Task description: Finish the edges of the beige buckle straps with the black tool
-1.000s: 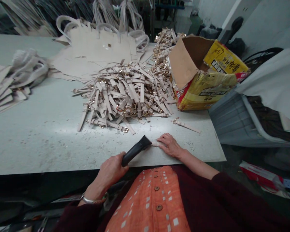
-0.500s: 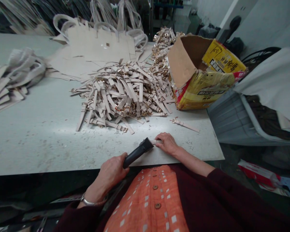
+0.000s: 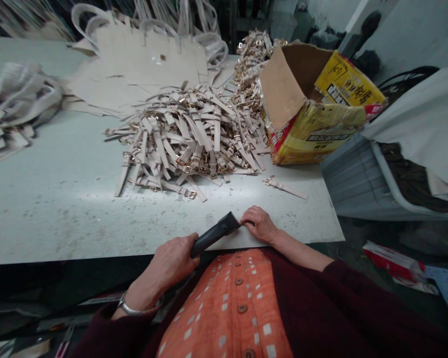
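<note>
My left hand point(image 3: 176, 258) is closed around the handle of a black hand tool point(image 3: 214, 234) with a wide, squared head; its exact kind does not show. The head points up and right, just above the table's front edge. Fingers bent in a pinch, my right hand point(image 3: 259, 223) grips a small strap point(image 3: 248, 222) right beside the tool's head. Most of that strap is hidden by the fingers, and only a thin dark edge shows. Beyond both hands lies a large heap of beige buckle straps point(image 3: 194, 134). One single buckle strap point(image 3: 285, 188) lies apart, right of the heap.
A yellow cardboard box point(image 3: 313, 132) stands open at the table's right end. Beside it is a grey bin point(image 3: 354, 184) with cloth over it. Flat beige bag panels point(image 3: 134, 64) with handles lie behind the heap. More bag handles point(image 3: 33, 94) rest at left on the pale table point(image 3: 59, 209).
My right hand has turned the strap, so its pale face no longer shows and a dark edge does. The black tool stays close beside it. The whole view has shifted slightly.
</note>
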Demonstrator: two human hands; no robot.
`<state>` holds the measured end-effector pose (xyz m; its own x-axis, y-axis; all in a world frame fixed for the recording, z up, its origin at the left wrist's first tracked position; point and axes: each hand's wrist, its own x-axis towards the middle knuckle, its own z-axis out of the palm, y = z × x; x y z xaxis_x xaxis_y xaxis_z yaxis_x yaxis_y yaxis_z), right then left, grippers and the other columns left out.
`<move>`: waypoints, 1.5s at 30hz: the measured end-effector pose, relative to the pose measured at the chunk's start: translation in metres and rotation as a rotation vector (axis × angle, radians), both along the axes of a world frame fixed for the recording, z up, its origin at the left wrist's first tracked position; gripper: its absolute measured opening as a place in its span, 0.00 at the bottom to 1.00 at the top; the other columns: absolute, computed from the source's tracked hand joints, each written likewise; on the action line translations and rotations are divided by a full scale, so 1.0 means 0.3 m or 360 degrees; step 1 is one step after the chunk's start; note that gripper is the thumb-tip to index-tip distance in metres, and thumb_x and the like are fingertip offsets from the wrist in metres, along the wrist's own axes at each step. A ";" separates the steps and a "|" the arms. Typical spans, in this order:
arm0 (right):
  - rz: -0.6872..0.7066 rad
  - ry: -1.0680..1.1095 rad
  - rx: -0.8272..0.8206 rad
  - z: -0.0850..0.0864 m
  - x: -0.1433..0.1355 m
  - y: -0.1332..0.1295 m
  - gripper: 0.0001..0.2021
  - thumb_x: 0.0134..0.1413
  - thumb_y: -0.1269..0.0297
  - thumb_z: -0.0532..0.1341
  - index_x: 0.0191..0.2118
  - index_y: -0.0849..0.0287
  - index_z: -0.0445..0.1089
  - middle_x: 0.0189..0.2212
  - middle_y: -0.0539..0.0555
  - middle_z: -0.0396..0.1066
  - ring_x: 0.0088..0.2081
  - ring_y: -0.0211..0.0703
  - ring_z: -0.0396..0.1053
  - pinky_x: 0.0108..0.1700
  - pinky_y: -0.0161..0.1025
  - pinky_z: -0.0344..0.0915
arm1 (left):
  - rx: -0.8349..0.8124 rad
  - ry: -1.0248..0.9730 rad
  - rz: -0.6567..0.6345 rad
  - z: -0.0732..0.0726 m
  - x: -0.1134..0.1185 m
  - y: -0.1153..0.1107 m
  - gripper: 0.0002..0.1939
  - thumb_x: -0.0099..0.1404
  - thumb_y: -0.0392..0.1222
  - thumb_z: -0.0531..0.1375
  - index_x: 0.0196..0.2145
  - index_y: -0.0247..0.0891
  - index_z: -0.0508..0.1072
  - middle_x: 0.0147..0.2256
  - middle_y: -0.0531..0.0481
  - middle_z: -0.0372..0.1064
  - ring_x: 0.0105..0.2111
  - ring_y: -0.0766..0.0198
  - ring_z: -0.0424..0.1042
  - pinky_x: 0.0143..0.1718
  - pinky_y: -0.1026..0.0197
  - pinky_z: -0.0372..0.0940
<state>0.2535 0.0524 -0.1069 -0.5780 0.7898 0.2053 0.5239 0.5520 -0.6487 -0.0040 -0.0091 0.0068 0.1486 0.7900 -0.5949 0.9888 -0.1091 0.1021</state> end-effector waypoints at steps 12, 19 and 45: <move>0.0010 0.0260 -0.0119 -0.011 0.017 -0.010 0.05 0.54 0.71 0.56 0.32 0.58 0.68 0.33 0.54 0.69 0.39 0.42 0.64 0.44 0.41 0.60 | 0.0037 0.0106 -0.0064 -0.018 0.066 0.011 0.16 0.53 0.41 0.51 0.41 0.39 0.66 0.34 0.43 0.72 0.35 0.55 0.72 0.32 0.58 0.62; -0.0064 0.0382 -0.0188 -0.017 0.026 0.004 0.04 0.51 0.72 0.57 0.34 0.59 0.63 0.37 0.55 0.65 0.40 0.41 0.64 0.42 0.38 0.62 | 0.0007 0.0050 0.0003 -0.044 0.079 0.028 0.16 0.54 0.44 0.53 0.41 0.39 0.66 0.35 0.44 0.72 0.37 0.57 0.72 0.35 0.60 0.62; -0.0106 0.0218 -0.0126 -0.004 0.000 -0.016 0.23 0.45 0.76 0.56 0.51 0.58 0.60 0.41 0.55 0.64 0.40 0.41 0.63 0.45 0.41 0.62 | 0.0129 0.0020 0.0263 -0.044 -0.040 0.012 0.16 0.53 0.45 0.53 0.40 0.41 0.67 0.31 0.47 0.73 0.33 0.58 0.71 0.30 0.63 0.59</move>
<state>0.2536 0.0475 -0.1080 -0.4949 0.8422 0.2140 0.4612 0.4633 -0.7568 -0.0159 -0.0057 -0.0065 0.0056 0.8486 -0.5291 0.9951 0.0477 0.0871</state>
